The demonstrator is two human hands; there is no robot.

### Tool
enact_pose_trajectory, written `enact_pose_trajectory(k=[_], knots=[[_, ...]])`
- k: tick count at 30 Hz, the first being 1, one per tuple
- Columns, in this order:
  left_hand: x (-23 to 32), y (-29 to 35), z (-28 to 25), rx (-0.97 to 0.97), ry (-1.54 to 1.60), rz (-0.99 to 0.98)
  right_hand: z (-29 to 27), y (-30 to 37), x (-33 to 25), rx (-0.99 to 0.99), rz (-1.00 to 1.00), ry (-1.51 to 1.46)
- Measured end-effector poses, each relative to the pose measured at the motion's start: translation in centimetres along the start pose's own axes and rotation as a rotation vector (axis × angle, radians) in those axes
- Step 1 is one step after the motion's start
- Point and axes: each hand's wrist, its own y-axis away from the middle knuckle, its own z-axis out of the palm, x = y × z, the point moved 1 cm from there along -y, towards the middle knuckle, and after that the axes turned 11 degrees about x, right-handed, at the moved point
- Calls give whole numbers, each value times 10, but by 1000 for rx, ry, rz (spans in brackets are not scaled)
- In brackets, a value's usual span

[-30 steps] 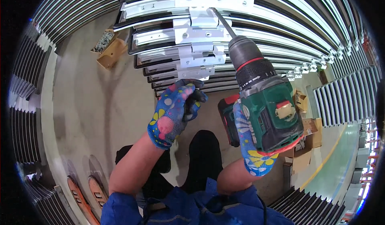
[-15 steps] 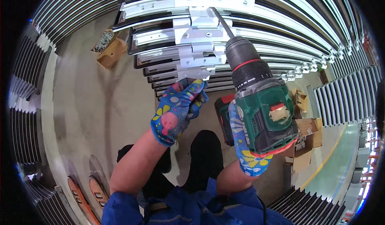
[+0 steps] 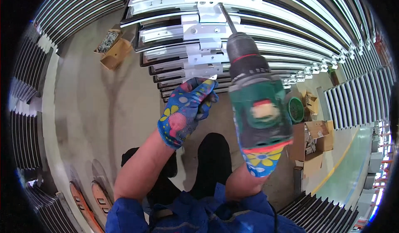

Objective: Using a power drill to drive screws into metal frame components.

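Cordless drill (image 3: pixel 261 114) is up in front of the stacked frames (image 3: pixel 162 34), nose pointing away from the person and a bit left, long bit (image 3: pixel 227 18) reaching to a white hinge bracket (image 3: pixel 210 12) near the top of view. Tip looks to be at the bracket; can't confirm contact or whether it's on a fastener. What changed: over the last second the drill body swung left while the tip stayed at about the same spot. My read: same bracket being worked, just at a straighter angle. Body is blurred, so it's moving. Right hand (image 3: pixel 262 162) is wrapped round the drill grip from behind; battery and finger positions are hidden now. Left hand (image 3: pixel 185 108) is well apart from it, just by the lower brackets, fingers curled in, thumb and fingertips drawn together. Can't tell if something small is pinched there, or if it touches metal. The swing also uncovered a green basket (image 3: pixel 302 112) on the right, near an open carton (image 3: pixel 312 166). Another carton (image 3: pixel 116 55) sits on the floor (image 3: pixel 91 121) left.
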Motion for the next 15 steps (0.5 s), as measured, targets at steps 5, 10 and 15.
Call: enact_pose_trajectory(k=[5, 10, 15], knots=[[-5, 3, -2, -64, 38, 26, -7, -25, -12, 12, -34, -67], [-7, 6, -3, -90, 98, 83, -17, -41, -15, -7, 29, -127], [-8, 7, -12, -91, 116, 217, -19, -47, -21, -107, 127, -77]])
